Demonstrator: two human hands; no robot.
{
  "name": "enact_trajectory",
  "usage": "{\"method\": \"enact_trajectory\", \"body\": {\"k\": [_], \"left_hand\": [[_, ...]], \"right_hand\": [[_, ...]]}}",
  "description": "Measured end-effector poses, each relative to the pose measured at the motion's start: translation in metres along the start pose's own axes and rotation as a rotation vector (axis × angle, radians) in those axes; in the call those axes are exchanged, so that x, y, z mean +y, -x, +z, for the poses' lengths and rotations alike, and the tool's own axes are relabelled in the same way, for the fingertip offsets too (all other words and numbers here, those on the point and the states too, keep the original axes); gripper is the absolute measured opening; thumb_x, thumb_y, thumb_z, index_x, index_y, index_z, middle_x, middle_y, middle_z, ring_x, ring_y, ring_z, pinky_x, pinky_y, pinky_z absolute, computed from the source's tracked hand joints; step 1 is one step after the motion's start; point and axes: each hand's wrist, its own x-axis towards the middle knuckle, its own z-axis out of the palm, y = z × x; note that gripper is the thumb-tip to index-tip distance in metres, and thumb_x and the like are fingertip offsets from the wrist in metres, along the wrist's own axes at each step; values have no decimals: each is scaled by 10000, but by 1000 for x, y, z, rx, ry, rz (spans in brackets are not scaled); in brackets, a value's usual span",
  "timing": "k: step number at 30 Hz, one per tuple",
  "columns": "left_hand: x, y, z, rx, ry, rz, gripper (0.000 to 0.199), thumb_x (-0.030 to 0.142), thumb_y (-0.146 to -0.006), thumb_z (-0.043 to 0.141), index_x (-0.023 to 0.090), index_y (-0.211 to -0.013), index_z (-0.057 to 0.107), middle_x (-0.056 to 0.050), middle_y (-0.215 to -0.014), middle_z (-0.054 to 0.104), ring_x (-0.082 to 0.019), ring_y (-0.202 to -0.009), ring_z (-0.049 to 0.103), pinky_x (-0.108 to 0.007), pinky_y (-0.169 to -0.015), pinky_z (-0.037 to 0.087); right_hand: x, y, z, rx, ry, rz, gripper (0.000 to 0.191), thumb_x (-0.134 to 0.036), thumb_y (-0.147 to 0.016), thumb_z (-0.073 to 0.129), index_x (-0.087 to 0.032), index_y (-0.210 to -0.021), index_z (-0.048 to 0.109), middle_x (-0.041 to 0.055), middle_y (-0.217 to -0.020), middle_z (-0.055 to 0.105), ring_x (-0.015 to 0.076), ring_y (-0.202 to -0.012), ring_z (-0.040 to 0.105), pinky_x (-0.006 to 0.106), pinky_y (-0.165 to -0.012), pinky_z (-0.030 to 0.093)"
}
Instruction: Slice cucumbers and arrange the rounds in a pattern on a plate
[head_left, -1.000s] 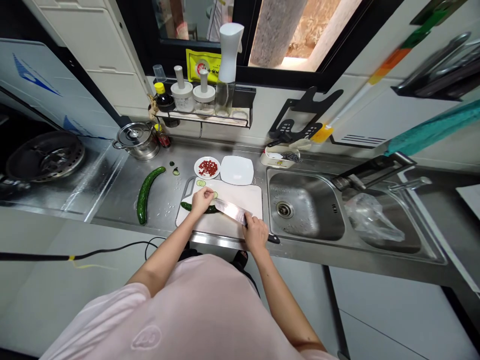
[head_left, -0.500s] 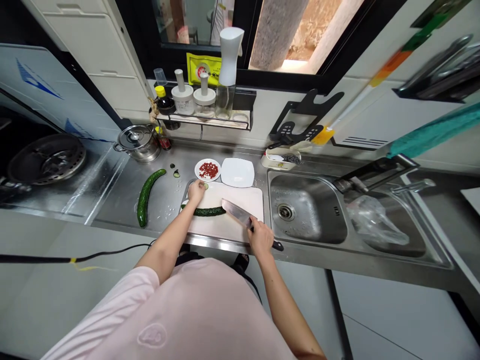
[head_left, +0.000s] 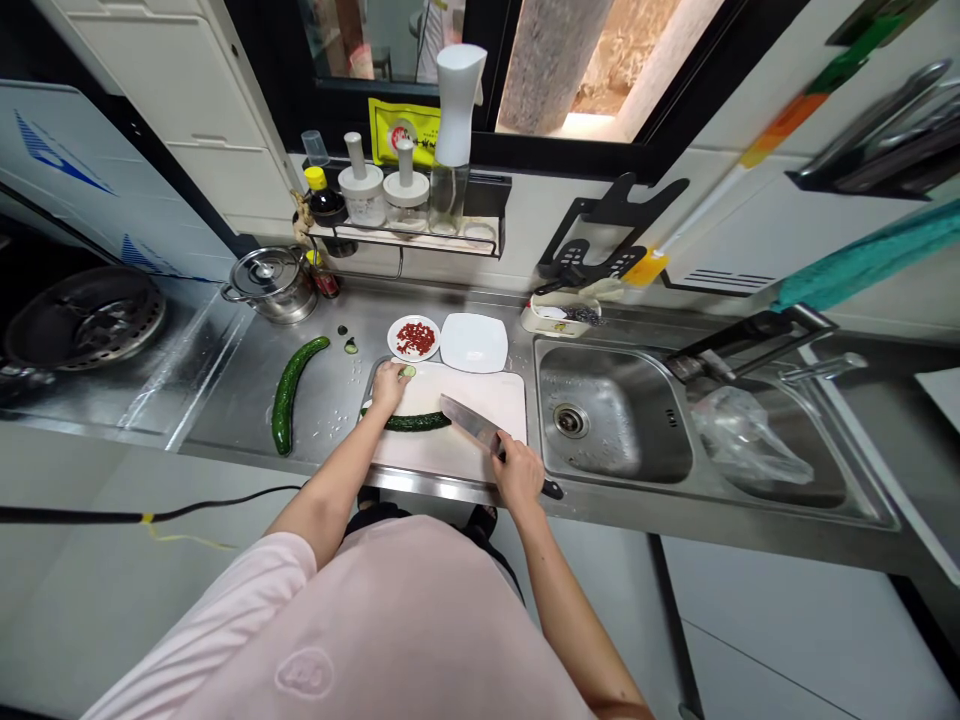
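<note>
In my right hand (head_left: 519,472) is the handle of a kitchen knife (head_left: 469,418), its broad blade slanting up and left above the cutting board (head_left: 480,465). The blade's tip is close to the right end of a dark green cucumber (head_left: 415,423) lying across the board. At the board's upper left corner, my left hand (head_left: 389,386) pinches a pale cucumber slice (head_left: 408,371) at its fingertips. The left wrist crosses over the cucumber's left end and hides part of it.
Behind the board stand a plate of chopped red pieces (head_left: 426,352) and a white square plate (head_left: 474,343). A whole cucumber (head_left: 286,395) and small cut ends (head_left: 350,346) lie left. The sink (head_left: 615,430) is right; a lidded pot (head_left: 274,285) stands at the back left.
The view has shifted slightly. The slice at my left fingertips shows a little more of its pale face. My right hand and the knife have hardly moved.
</note>
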Motion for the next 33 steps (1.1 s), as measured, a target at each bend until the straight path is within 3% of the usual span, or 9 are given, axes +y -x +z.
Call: {"method": "enact_trajectory", "body": {"k": [9,18,25,33], "left_hand": [[-1,-3,3,-18,-4,-5,269,250,-772,615,195,-1020,703,-99,-999,609,-232,-970,547,-329,-911,413],[7,0,-6,-28,-45,-72,308,307,-763,626,224,-1053,689,-94,-1005,618,-252,-1005,529,-337,-876,412],[21,25,-13,51,55,-48,265,331,-783,611,224,-1012,688,-68,-1037,632,-239,-1015,532,-334,-901,415],[38,66,-19,10,119,73,234,360,-829,577,220,-977,691,-66,-988,635,-218,-980,553,-325,-898,426]], "right_hand": [[0,1,-1,-9,-6,5,379,-266,-843,553,-242,-1221,547,43,-938,636,189,-875,541,280,-748,299],[0,1,-5,-23,-17,10,391,-260,-835,556,-238,-1225,547,44,-963,642,190,-894,547,277,-754,311],[0,-1,-6,-23,-32,13,381,-265,-847,527,-231,-1226,552,53,-965,647,189,-898,549,278,-764,319],[-6,-4,-5,74,-194,0,364,-281,-868,466,-206,-1203,590,65,-970,661,187,-904,559,270,-792,343]]}}
